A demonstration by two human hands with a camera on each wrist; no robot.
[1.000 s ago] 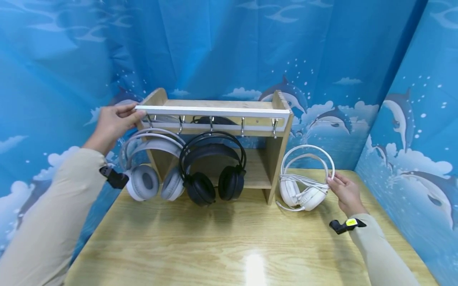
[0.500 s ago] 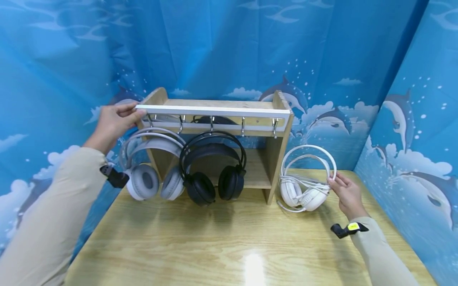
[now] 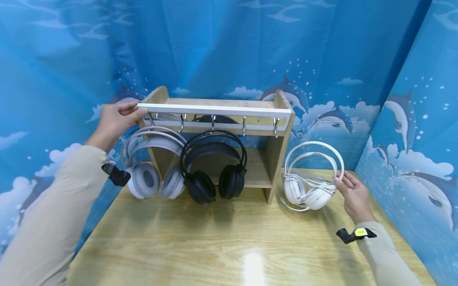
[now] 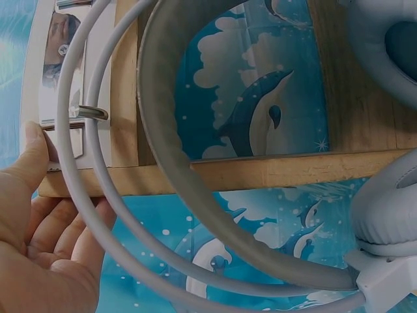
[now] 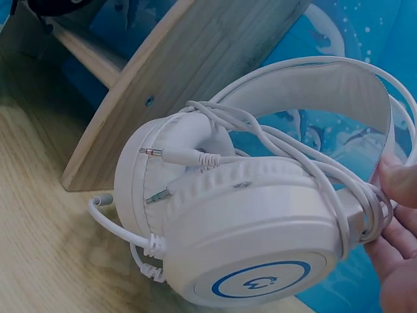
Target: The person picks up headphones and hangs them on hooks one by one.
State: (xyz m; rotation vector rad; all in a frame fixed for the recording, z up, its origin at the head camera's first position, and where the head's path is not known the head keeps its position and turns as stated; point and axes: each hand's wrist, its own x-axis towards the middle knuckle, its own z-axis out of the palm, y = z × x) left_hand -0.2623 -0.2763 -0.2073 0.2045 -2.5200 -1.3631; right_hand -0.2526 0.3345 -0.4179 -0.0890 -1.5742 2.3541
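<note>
My left hand (image 3: pixel 116 121) grips the left end of the white hook rail (image 3: pixel 214 109) on a wooden shelf (image 3: pixel 282 149), thumb in front and fingers behind. Just below that hand hang grey-white headphones (image 3: pixel 155 145), whose band loops over a hook (image 4: pixel 91 112) in the left wrist view. Beside them, black headphones (image 3: pixel 213 171) hang from another hook. To the right of the shelf, my right hand (image 3: pixel 358 198) pinches white headphones (image 5: pixel 254 222) at the side of the band. Their cable (image 5: pixel 287 147) is wound around them, with the plugs showing in the right wrist view.
Two bare hooks (image 3: pixel 244 126) stand at the right part of the rail. The shelf stands on a wood-grain table (image 3: pixel 200 246). A blue dolphin-print curtain (image 3: pixel 229 47) hangs close behind and at the right side.
The right hand and the white headphones have shifted slightly to the right, and the headband has risen a little. The left hand keeps its grip on the rail.
</note>
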